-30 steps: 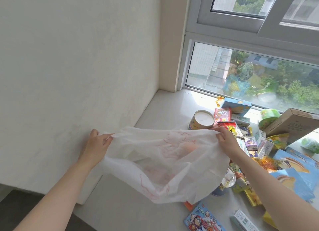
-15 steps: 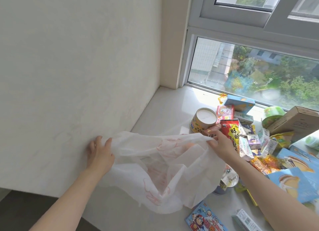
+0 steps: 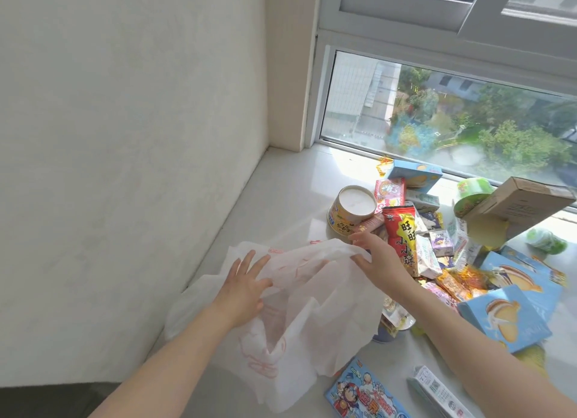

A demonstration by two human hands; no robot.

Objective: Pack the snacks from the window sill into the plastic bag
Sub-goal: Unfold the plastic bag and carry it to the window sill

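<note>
Plastic bag (image 3: 312, 308): limp on the window sill (image 3: 281, 199), left of the snack pile (image 3: 437, 246).
Left hand (image 3: 246, 288): fingers spread, pressing the bag.
Right hand (image 3: 379, 261): pinching the bag rim.
Risk: mouth may collapse when released.
Room: bare sill beyond bag; wall (image 3: 125, 168) close left; near edge close.

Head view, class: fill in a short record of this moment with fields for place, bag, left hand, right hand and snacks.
place: window sill beside a white wall
bag: white plastic bag, crumpled on the sill, no snack visible inside
left hand: left hand lies on the bag, fingers spread
right hand: right hand pinches the bag's rim
snacks: pile to the right, including a round tub, a red packet and blue boxes
</note>
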